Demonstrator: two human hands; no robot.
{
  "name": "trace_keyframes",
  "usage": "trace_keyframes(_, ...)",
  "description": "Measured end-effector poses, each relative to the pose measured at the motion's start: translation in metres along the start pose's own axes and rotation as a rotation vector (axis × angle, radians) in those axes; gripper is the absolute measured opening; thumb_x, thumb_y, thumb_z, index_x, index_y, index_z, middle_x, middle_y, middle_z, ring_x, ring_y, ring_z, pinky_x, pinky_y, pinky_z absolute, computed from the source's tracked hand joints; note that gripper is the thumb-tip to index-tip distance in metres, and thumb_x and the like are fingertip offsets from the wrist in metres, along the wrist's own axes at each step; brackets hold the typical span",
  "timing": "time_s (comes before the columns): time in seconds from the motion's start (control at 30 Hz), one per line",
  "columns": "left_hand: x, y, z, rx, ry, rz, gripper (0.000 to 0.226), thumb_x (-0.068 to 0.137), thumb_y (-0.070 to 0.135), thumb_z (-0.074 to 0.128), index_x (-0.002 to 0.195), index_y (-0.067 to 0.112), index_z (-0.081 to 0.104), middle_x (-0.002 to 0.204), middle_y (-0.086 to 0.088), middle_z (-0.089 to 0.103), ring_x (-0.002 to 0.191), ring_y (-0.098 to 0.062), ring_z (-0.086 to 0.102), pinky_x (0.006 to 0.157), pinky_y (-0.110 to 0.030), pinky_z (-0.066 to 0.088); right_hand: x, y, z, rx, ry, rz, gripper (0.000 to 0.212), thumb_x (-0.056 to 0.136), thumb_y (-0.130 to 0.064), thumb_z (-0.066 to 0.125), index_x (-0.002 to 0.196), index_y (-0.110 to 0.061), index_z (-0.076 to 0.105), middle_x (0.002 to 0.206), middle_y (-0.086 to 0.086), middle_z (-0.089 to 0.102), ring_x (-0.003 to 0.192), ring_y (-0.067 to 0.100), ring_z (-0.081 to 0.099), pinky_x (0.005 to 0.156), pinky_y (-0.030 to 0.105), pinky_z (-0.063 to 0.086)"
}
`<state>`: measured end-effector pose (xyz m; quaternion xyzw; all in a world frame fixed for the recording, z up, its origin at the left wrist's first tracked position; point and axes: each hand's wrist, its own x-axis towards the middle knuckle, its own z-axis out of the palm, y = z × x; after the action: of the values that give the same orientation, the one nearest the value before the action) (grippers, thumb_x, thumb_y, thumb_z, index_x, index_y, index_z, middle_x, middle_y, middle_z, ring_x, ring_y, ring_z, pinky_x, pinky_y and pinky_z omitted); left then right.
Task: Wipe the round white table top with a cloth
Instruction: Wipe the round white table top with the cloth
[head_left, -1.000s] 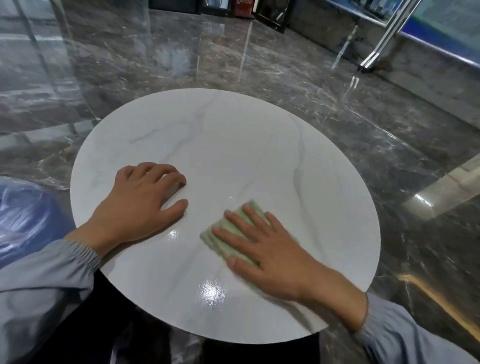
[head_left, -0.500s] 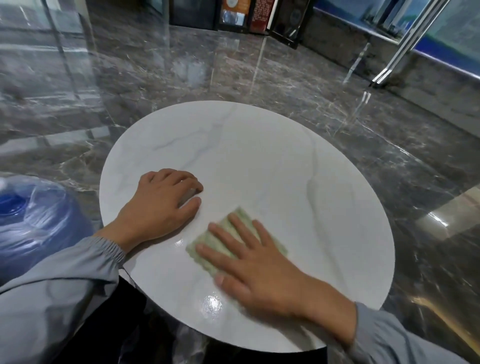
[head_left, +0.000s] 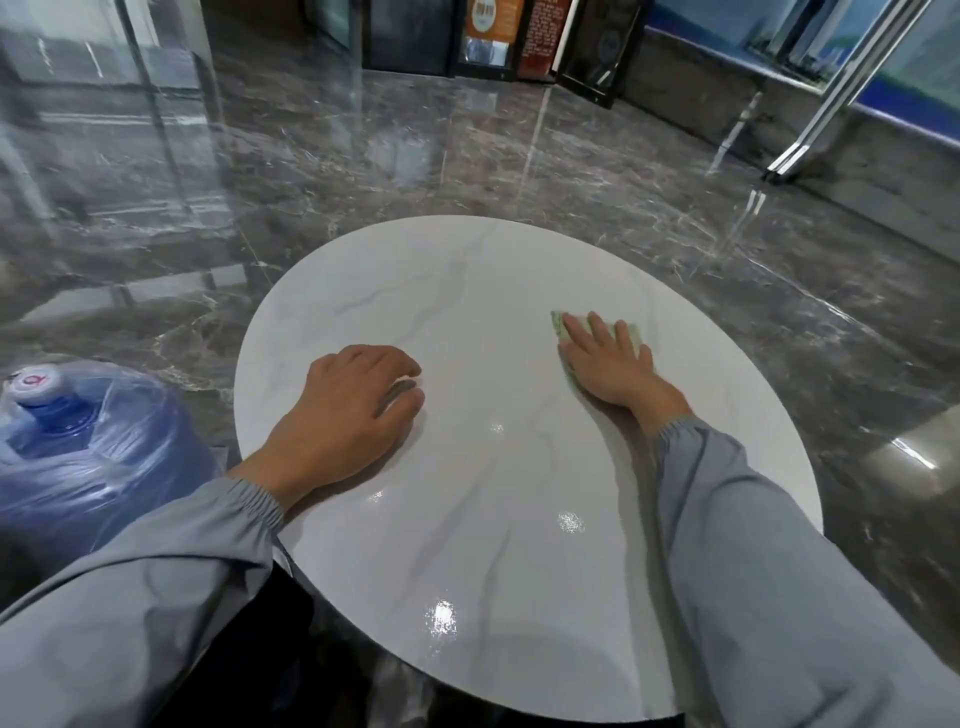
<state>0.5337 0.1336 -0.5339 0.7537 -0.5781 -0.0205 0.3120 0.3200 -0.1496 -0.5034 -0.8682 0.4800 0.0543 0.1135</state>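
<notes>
Right hand (head_left: 610, 364) presses cloth (head_left: 635, 336) flat, toward table top (head_left: 493, 519) far-right edge.

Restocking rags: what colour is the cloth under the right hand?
The cloth is pale green, clearest in the head view.

Commercial lobby or showroom, polished grey marble floor (head_left: 467, 171), glass partitions (head_left: 156, 78), poster stands (head_left: 488, 36), water-cooler bottle (head_left: 78, 441)
</notes>
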Motion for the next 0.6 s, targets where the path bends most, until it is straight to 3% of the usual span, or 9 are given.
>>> trace_keyframes(0.07, -0.001, 0.001, -0.002, -0.082, 0.03, -0.026, 0.039, 0.098, 0.052, 0.04, 0.125, 0.031, 0.059, 0.125, 0.022, 0.054, 0.127, -0.01, 0.046, 0.108, -0.04, 0.032, -0.03, -0.041, 0.011, -0.078, -0.016, -0.154, 0.057, 0.108, -0.058, 0.015, 0.161, -0.052, -0.003, 0.174, -0.011, -0.01, 0.16, 0.029, -0.013, 0.125, 0.058, -0.004)
trace_keyframes(0.2, -0.004, 0.002, -0.008, -0.309, 0.075, -0.099, 0.043, 0.095, 0.058, 0.036, 0.126, 0.035, 0.056, 0.127, 0.019, 0.052, 0.116, 0.013, 0.039, 0.108, -0.028, 0.029, -0.162, -0.104, 0.058, -0.155, -0.035, -0.718, 0.057, 0.105, -0.06, 0.012, 0.16, -0.054, -0.006, 0.173, -0.013, -0.013, 0.157, 0.024, -0.024, 0.124, 0.052, -0.013)
trace_keyframes(0.27, -0.004, -0.001, -0.01, -0.395, 0.07, -0.132, 0.044, 0.095, 0.061, 0.032, 0.126, 0.039, 0.054, 0.126, 0.022, 0.052, 0.123, 0.009, 0.039, 0.104, -0.012, 0.025, -0.221, -0.111, 0.068, -0.137, -0.092, -0.888, 0.056, 0.11, -0.056, 0.022, 0.161, -0.055, -0.002, 0.172, -0.014, -0.015, 0.155, 0.021, -0.03, 0.122, 0.05, -0.021)
trace_keyframes(0.33, -0.002, -0.006, -0.012, -0.439, 0.068, -0.163, 0.044, 0.096, 0.063, 0.029, 0.127, 0.042, 0.053, 0.123, 0.034, 0.049, 0.129, -0.007, 0.043, 0.107, -0.016, 0.027, -0.235, -0.105, 0.069, -0.121, -0.094, -0.939, 0.056, 0.111, -0.057, 0.028, 0.161, -0.055, 0.003, 0.172, -0.017, -0.014, 0.156, 0.019, -0.027, 0.124, 0.05, -0.018)
trace_keyframes(0.4, -0.001, -0.006, -0.012, -0.475, 0.077, -0.182, 0.042, 0.097, 0.062, 0.03, 0.126, 0.043, 0.054, 0.12, 0.046, 0.046, 0.13, -0.016, 0.047, 0.114, -0.035, 0.035, -0.213, -0.096, 0.067, -0.135, -0.06, -0.949, 0.056, 0.11, -0.058, 0.029, 0.161, -0.056, 0.007, 0.172, -0.021, -0.008, 0.158, 0.017, -0.021, 0.126, 0.047, -0.012)
trace_keyframes(0.47, 0.0, -0.001, -0.015, -0.532, 0.094, -0.195, 0.041, 0.096, 0.06, 0.031, 0.124, 0.041, 0.056, 0.115, 0.053, 0.044, 0.131, -0.018, 0.048, 0.116, -0.047, 0.039, -0.169, -0.088, 0.059, -0.178, 0.032, -0.876, 0.054, 0.11, -0.056, 0.023, 0.16, -0.056, 0.006, 0.174, -0.015, 0.003, 0.161, 0.022, -0.006, 0.125, 0.048, 0.005)
trace_keyframes(0.53, 0.0, 0.003, -0.018, -0.574, 0.108, -0.218, 0.045, 0.094, 0.059, 0.031, 0.124, 0.037, 0.057, 0.111, 0.056, 0.043, 0.13, -0.02, 0.049, 0.115, -0.049, 0.04, -0.103, -0.07, 0.042, -0.193, 0.035, -0.617, 0.052, 0.109, -0.057, 0.015, 0.154, -0.058, -0.012, 0.174, -0.011, 0.002, 0.16, 0.024, -0.002, 0.124, 0.052, 0.013)
trace_keyframes(0.6, 0.0, 0.004, -0.02, -0.59, 0.116, -0.228, 0.048, 0.093, 0.06, 0.031, 0.124, 0.035, 0.059, 0.11, 0.055, 0.044, 0.129, -0.021, 0.05, 0.115, -0.049, 0.04, -0.05, -0.051, 0.02, -0.134, -0.01, -0.321, 0.054, 0.104, -0.063, 0.01, 0.151, -0.058, -0.017, 0.174, -0.011, -0.005, 0.16, 0.024, -0.005, 0.125, 0.055, 0.009)
